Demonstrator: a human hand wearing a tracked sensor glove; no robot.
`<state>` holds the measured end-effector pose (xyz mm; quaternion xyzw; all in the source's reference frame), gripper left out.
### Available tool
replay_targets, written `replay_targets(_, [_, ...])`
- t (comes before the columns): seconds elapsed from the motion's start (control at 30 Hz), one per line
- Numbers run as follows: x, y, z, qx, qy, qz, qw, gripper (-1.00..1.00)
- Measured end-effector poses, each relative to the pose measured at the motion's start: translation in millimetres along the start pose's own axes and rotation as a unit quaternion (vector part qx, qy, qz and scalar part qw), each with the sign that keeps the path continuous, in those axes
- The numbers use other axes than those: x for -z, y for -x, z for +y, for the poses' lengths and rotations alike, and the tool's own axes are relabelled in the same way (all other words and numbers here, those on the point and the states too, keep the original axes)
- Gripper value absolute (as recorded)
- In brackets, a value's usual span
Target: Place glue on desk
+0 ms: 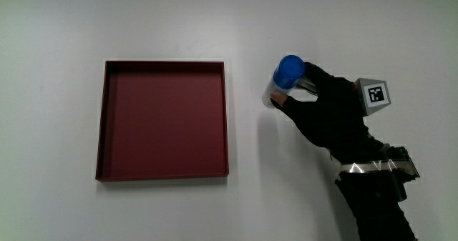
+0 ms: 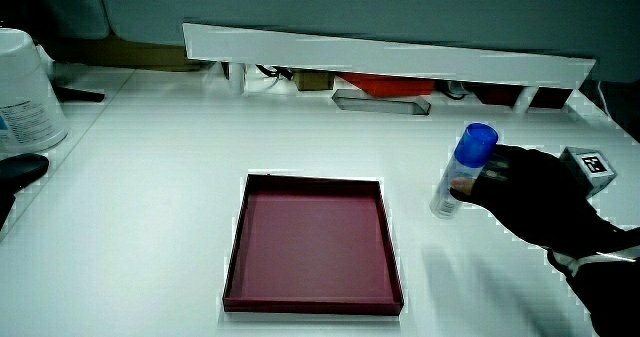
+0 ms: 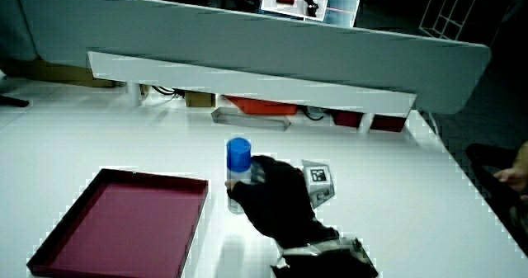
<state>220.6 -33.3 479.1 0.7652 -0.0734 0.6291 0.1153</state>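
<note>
A glue stick (image 1: 284, 79) with a blue cap and clear body stands slightly tilted on the white table beside the dark red tray (image 1: 163, 169). The gloved hand (image 1: 315, 105) is wrapped around its body, with the patterned cube (image 1: 375, 94) on its back. In both side views the glue stick (image 2: 462, 170) (image 3: 238, 173) has its base at or just above the table beside the tray (image 2: 310, 299) (image 3: 115, 179), and the hand (image 2: 530, 202) (image 3: 276, 197) holds it from the side away from the tray. I cannot tell whether the base touches the table.
The tray holds nothing. A low white partition (image 2: 380, 55) (image 3: 247, 76) runs along the table's edge farthest from the person. A white container (image 2: 25, 97) stands at the table's edge in a side view, with a dark object (image 2: 18, 172) near it.
</note>
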Motion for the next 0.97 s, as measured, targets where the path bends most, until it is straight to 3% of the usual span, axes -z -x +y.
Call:
replay_targets(0.23, [-7.1,-37.5,-8.8,0.034,-0.010,0.004,0.9994,0.00])
replay_targets(0.47, [-4.6,-60.3,-16.9,0.058,-0.014,0.014,0.9981,0.00])
replay_targets(0.5, [-3.5,-59.9,-17.8,0.060,-0.014,0.029,0.9977,0.00])
replay_targets(0.63, [-4.0,-65.6,-19.6,0.061,-0.019,0.022,0.9977,0.00])
replay_targets(0.7, [-3.1,-64.4,-20.4,0.057,-0.021,0.034,0.9976,0.00])
replay_targets(0.8, [-2.5,-67.3,-21.6,0.068,-0.018,0.033,0.9970,0.00])
replay_targets(0.9, [-5.1,-68.6,-26.9,0.097,-0.011,0.020,0.9951,-0.33])
replay_targets(0.97, [-8.2,-67.9,-35.4,0.111,-0.004,-0.012,0.9938,-0.56])
